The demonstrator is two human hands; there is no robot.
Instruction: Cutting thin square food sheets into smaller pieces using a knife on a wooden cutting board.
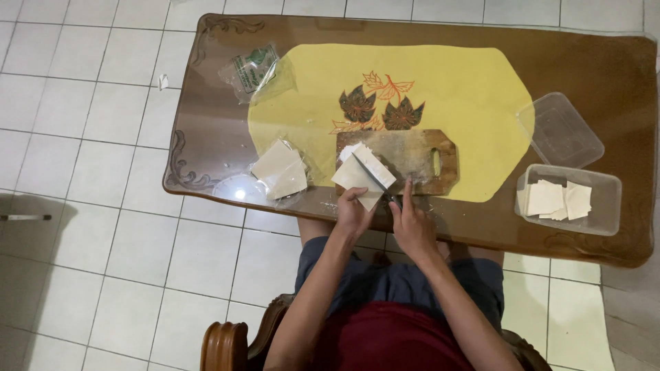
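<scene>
— What's the biggest thing here?

— One counter (pixel 591 75): dark brown wood under a glossy glass top, rounded corners, scroll carving at the left end. It stands on a pale tiled floor (pixel 82 206).

— And on it?

— One yellow mat (pixel 454 89), smooth, with slanted ends and a leaf print of brown and orange near the middle. Then one wooden board (pixel 419 154), rectangular, worn pale and scratched, with a slot handle at its right end.

— Containers?

— One clear plastic tub (pixel 605 199) at the right, rectangular, holding a few cut white squares (pixel 557 199). Its clear lid (pixel 560 130) lies just behind it.

— Anything soft?

— Two crinkled clear bags: one (pixel 254 69) at the back left with green print, one (pixel 278 172) at the front left with a stack of thin white square sheets inside.

— The hands?

— A small stack of the same sheets (pixel 361 172) lies on the board's left end, overhanging the edge. The left hand (pixel 354 213) presses its near corner, fingers flat, grip not closed round it. The right hand (pixel 412 223) has its grip closed on the handle of one knife (pixel 375 177), forefinger stretched forward; the thin dark blade lies slantwise across the stack.
</scene>
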